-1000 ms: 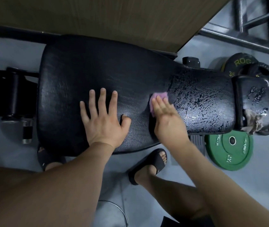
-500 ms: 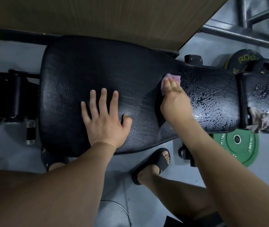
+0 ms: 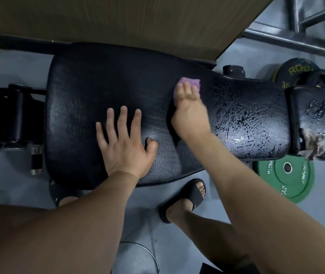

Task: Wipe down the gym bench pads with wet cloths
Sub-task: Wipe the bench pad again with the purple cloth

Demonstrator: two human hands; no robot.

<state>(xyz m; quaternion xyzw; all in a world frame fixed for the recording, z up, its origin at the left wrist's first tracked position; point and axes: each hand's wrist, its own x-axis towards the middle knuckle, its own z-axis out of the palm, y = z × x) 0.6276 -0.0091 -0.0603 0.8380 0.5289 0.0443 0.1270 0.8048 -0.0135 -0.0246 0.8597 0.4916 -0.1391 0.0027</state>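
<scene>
My left hand (image 3: 126, 149) lies flat on the black pad (image 3: 98, 86), fingers spread. My right hand (image 3: 191, 115), just right of it, presses the purple cloth (image 3: 189, 82) down with straight fingers. The cloth pokes out past my fingertips.

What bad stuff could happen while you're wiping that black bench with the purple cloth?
The pad's narrow end is cracked and flaking, so the purple cloth under the right hand might snag and peel more bits off. The left hand leans flat on the bench pad; if that spot gets wet, it might slip. The green weight plate lies on the floor near the sandalled foot, an easy toe-stubber.
</scene>
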